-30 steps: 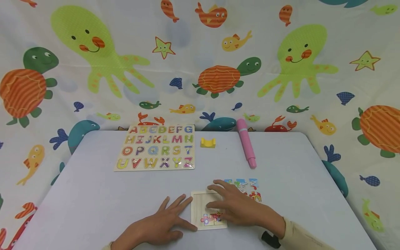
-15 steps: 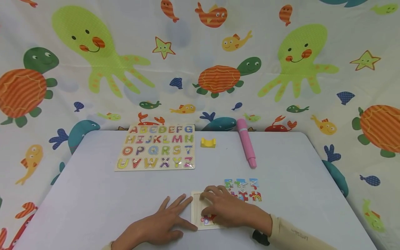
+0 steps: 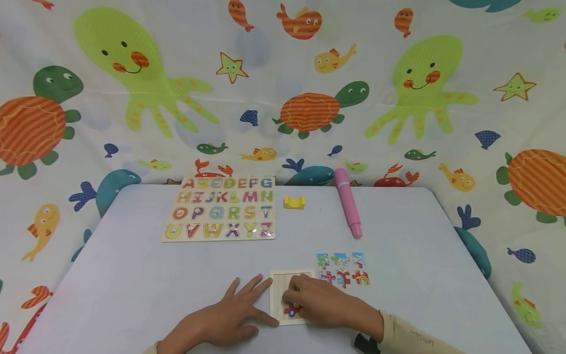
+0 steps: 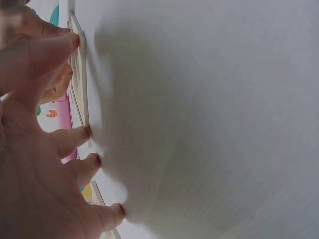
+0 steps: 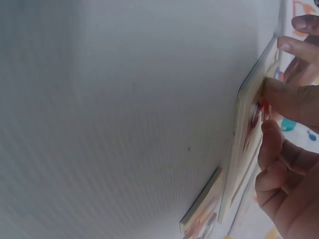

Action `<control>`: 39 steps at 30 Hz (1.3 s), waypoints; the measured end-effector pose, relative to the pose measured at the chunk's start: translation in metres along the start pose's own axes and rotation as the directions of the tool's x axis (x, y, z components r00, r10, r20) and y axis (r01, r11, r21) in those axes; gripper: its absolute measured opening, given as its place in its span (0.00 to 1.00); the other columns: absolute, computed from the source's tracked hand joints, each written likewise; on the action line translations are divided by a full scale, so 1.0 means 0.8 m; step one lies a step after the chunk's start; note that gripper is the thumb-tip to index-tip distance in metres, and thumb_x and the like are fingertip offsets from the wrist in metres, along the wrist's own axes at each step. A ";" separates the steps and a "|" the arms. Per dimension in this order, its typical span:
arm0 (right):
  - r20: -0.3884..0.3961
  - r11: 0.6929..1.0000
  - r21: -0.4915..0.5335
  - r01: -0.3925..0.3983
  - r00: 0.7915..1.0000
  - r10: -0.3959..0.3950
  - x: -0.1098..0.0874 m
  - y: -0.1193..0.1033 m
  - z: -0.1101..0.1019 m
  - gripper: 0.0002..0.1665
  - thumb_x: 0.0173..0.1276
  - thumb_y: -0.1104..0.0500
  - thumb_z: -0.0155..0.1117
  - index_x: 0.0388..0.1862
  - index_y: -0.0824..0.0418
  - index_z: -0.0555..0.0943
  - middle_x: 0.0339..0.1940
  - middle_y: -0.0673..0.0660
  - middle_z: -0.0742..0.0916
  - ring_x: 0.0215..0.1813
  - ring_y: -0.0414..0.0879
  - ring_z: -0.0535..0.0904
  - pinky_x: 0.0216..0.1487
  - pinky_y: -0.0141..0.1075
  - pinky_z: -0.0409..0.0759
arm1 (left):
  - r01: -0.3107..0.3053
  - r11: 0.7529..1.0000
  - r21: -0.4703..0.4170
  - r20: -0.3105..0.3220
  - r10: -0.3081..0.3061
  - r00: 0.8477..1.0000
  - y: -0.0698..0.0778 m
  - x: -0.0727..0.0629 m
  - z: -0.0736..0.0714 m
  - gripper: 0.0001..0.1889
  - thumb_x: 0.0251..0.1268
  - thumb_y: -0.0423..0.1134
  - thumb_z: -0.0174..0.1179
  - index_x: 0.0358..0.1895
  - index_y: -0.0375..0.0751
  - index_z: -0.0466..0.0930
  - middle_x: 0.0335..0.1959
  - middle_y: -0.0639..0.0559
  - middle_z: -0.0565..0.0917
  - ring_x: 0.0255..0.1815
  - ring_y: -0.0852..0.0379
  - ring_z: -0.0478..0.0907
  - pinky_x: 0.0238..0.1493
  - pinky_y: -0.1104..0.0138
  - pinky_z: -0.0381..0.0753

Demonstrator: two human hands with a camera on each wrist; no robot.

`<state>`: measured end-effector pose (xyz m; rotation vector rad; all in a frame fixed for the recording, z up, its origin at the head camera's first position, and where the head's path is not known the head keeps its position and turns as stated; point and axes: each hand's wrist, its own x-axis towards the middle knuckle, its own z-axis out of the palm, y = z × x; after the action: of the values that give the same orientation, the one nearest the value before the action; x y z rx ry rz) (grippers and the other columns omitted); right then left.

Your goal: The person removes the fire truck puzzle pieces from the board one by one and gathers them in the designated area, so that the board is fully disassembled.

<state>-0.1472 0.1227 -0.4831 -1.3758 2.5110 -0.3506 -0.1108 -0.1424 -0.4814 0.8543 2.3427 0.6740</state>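
In the head view a small wooden puzzle tray (image 3: 276,295) lies near the table's front, with a red jigsaw piece with a blue wheel (image 3: 292,311) showing in its lower part. My left hand (image 3: 232,313) rests palm down with fingers spread, thumb and fingertip at the tray's left edge. My right hand (image 3: 320,301) reaches over the tray from the right, fingers bent and covering much of its inside. In the right wrist view its thumb and fingertip close about a red jigsaw piece (image 5: 264,110) in the tray; the rest is hidden by the fingers.
Several loose jigsaw pieces (image 3: 342,269) lie in two rows right of the tray. Farther back stand an alphabet board (image 3: 221,220), a yellow notched block (image 3: 294,202) and a pink marker-shaped stick (image 3: 349,204). A printed sea-animal cloth (image 3: 265,78) hangs behind the table.
My right hand has moved left and slightly down over the tray, its fingers drawing together and bending more. The loose pieces have come into view from behind it. My left hand stays put.
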 end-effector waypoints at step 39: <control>0.126 0.872 0.456 -0.177 0.983 0.134 -0.074 0.084 -0.070 0.13 0.67 0.68 0.67 0.34 0.50 0.77 0.24 0.40 0.73 0.31 0.32 0.72 0.31 0.27 0.72 | 0.015 1.000 0.008 -0.018 -0.015 1.000 -0.001 -0.002 0.003 0.23 0.66 0.39 0.66 0.56 0.77 0.85 0.83 0.51 0.54 0.84 0.43 0.41 0.75 0.31 0.38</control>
<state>-0.1882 0.2130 -0.4460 -0.9685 2.2398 -0.7804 -0.1085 -0.1433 -0.4832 0.8367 2.3670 0.6683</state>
